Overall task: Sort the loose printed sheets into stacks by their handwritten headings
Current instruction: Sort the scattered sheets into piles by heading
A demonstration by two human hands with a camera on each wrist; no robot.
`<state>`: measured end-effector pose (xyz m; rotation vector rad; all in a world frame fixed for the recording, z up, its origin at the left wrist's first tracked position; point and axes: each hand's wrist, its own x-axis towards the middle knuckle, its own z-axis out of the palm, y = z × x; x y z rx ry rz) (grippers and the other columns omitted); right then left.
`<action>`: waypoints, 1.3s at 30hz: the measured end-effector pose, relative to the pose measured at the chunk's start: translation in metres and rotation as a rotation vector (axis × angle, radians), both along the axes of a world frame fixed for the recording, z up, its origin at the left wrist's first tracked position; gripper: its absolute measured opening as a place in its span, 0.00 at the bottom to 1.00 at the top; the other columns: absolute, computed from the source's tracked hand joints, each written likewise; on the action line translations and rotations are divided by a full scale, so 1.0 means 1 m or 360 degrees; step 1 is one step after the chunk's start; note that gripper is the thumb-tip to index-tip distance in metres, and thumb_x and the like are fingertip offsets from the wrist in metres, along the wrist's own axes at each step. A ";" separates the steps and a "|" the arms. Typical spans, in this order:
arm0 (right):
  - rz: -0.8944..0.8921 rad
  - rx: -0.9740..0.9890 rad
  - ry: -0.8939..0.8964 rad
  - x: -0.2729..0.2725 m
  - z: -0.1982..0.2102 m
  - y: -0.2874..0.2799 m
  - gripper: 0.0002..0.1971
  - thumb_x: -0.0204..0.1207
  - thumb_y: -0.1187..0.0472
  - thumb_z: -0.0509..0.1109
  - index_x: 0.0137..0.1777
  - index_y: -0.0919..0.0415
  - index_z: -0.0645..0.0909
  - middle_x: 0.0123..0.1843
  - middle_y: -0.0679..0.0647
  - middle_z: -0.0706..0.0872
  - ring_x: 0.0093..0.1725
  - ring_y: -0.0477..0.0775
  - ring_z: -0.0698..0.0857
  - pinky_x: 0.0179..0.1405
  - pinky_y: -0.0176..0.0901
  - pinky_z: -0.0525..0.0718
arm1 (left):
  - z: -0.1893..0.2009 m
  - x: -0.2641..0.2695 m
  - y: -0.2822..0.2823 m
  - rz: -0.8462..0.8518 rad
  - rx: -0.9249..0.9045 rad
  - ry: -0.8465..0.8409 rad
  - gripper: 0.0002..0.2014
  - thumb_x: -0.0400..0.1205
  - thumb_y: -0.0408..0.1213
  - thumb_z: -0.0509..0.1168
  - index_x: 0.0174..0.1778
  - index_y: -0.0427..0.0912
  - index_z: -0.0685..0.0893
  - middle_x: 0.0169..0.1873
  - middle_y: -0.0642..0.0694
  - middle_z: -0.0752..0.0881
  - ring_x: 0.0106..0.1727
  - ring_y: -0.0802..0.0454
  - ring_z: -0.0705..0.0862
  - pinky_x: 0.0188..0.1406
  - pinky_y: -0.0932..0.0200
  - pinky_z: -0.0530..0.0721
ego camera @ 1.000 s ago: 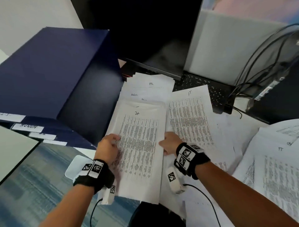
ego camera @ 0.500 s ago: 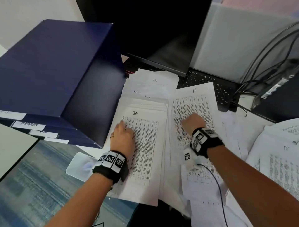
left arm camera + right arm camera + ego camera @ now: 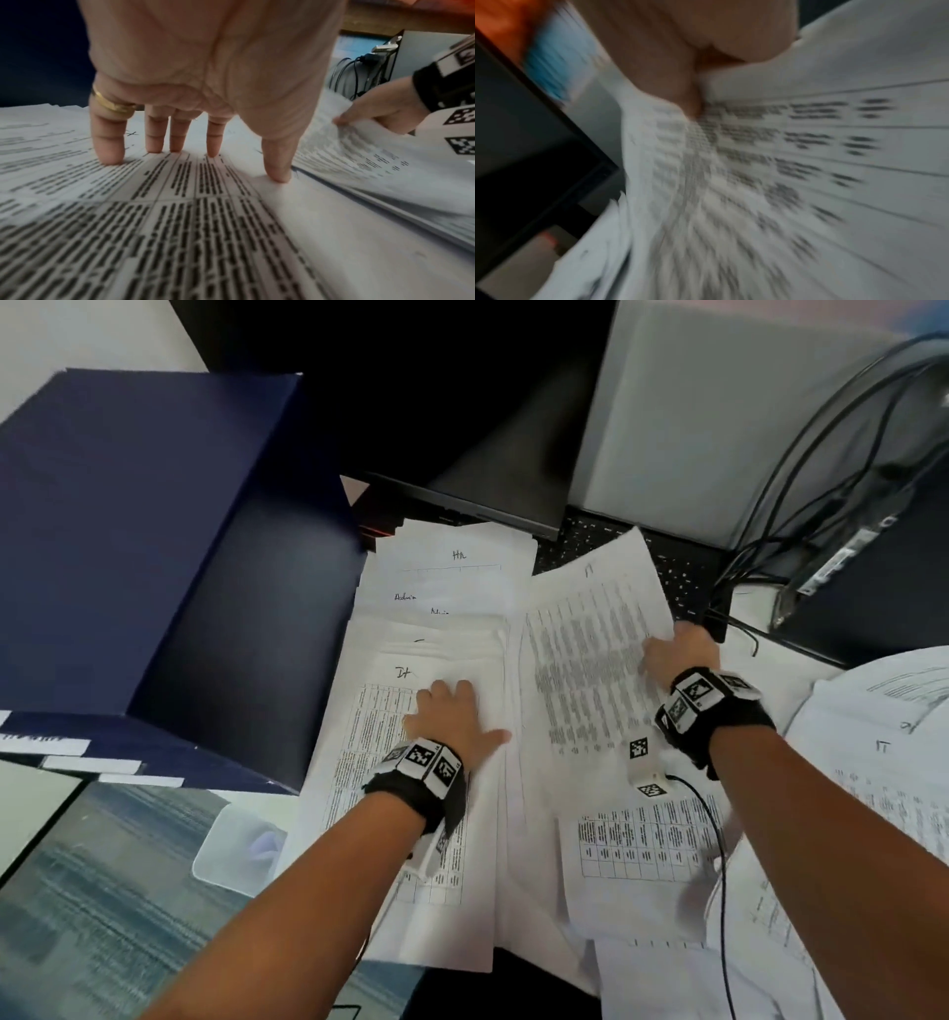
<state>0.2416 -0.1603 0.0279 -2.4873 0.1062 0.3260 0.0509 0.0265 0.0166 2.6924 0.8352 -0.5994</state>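
A stack of printed sheets headed "It" (image 3: 390, 762) lies in the middle of the desk. My left hand (image 3: 452, 716) presses on it with straight, spread fingers (image 3: 107, 146). To its right my right hand (image 3: 678, 654) pinches the right edge of a printed sheet headed "IT" (image 3: 580, 660) and lifts it, so that it tilts. The left wrist view shows that hand (image 3: 380, 113) with the sheet's curled edge (image 3: 359, 142) between thumb and fingers. The right wrist view is blurred; it shows the sheet (image 3: 757, 162) close under the hand. Behind lie sheets headed "HR" (image 3: 457, 557) and "Admin" (image 3: 411, 600).
A dark blue box (image 3: 128, 546) stands at the left, close to the stacks. A black keyboard (image 3: 631, 557) and monitor base lie behind the papers, with cables (image 3: 821, 454) at the right. More "IT" sheets (image 3: 883, 778) lie at the right. A translucent lid (image 3: 231, 850) lies at the lower left.
My right hand has moved right and away, has taken the "IT" sheet by its right edge and is lifting it. My left hand slid up the middle stack and lies flat.
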 end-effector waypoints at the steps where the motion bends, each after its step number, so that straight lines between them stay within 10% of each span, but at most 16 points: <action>1: -0.0069 0.0102 -0.0154 -0.003 0.009 0.002 0.14 0.81 0.61 0.61 0.61 0.68 0.78 0.58 0.67 0.85 0.57 0.67 0.83 0.48 0.46 0.76 | -0.001 0.000 0.002 -0.0019 0.0007 0.0019 0.40 0.74 0.66 0.63 0.74 0.45 0.63 0.71 0.40 0.67 0.72 0.40 0.67 0.62 0.38 0.75; 8: -0.0253 0.0974 -0.0756 -0.014 0.057 -0.012 0.22 0.85 0.60 0.57 0.76 0.68 0.67 0.69 0.57 0.80 0.67 0.49 0.79 0.65 0.32 0.74 | 0.009 0.003 0.009 0.0028 -0.0083 0.0013 0.40 0.73 0.71 0.59 0.73 0.45 0.66 0.70 0.41 0.71 0.71 0.39 0.69 0.67 0.39 0.73; 14: -0.0116 0.1127 -0.0224 -0.021 0.042 -0.022 0.12 0.81 0.62 0.63 0.63 0.58 0.80 0.56 0.51 0.87 0.57 0.53 0.86 0.60 0.45 0.84 | 0.049 0.004 0.012 0.0810 -0.1493 -0.0809 0.39 0.78 0.72 0.40 0.71 0.47 0.73 0.66 0.45 0.80 0.63 0.47 0.80 0.67 0.43 0.73; 18: 0.0193 0.0822 0.0152 -0.060 0.021 -0.008 0.14 0.82 0.59 0.63 0.66 0.60 0.78 0.60 0.53 0.85 0.61 0.56 0.84 0.62 0.48 0.81 | 0.061 -0.011 0.007 0.1128 -0.1871 -0.0993 0.33 0.79 0.69 0.45 0.72 0.52 0.69 0.62 0.44 0.83 0.52 0.50 0.84 0.49 0.51 0.79; 22: 0.0370 0.0627 0.0455 -0.100 0.015 0.005 0.23 0.86 0.58 0.59 0.79 0.64 0.64 0.70 0.48 0.72 0.71 0.53 0.73 0.63 0.36 0.67 | 0.048 -0.036 0.014 0.0842 -0.1237 -0.0904 0.46 0.76 0.41 0.74 0.81 0.58 0.47 0.59 0.47 0.78 0.48 0.54 0.84 0.46 0.60 0.81; 25: 0.0511 0.0463 0.0548 -0.111 -0.001 0.008 0.21 0.85 0.55 0.59 0.74 0.65 0.68 0.71 0.61 0.77 0.69 0.61 0.78 0.69 0.50 0.76 | 0.034 -0.056 0.020 0.0730 -0.0896 -0.0955 0.43 0.76 0.22 0.67 0.78 0.57 0.52 0.57 0.47 0.77 0.42 0.53 0.84 0.34 0.69 0.77; 29: 0.0599 0.0204 0.0353 -0.108 -0.017 0.003 0.06 0.82 0.58 0.61 0.52 0.59 0.77 0.50 0.53 0.84 0.42 0.50 0.83 0.38 0.42 0.83 | 0.017 -0.085 0.041 0.0569 -0.0563 -0.0758 0.24 0.77 0.20 0.59 0.58 0.55 0.75 0.55 0.40 0.85 0.40 0.48 0.83 0.38 0.63 0.79; 33: 0.0547 -0.0145 0.0151 -0.101 -0.022 -0.006 0.08 0.79 0.58 0.63 0.55 0.58 0.78 0.55 0.56 0.82 0.55 0.57 0.82 0.54 0.52 0.85 | 0.010 -0.108 0.054 0.0526 -0.0378 -0.0545 0.18 0.80 0.22 0.58 0.60 0.43 0.84 0.66 0.40 0.80 0.61 0.42 0.82 0.65 0.51 0.79; 39: 0.0172 -0.0588 0.0268 -0.065 -0.014 -0.030 0.28 0.75 0.49 0.67 0.71 0.59 0.67 0.70 0.62 0.71 0.69 0.64 0.70 0.66 0.63 0.72 | 0.009 -0.108 0.065 0.0394 -0.0051 -0.0189 0.23 0.77 0.30 0.68 0.69 0.40 0.79 0.66 0.36 0.75 0.69 0.37 0.74 0.71 0.43 0.74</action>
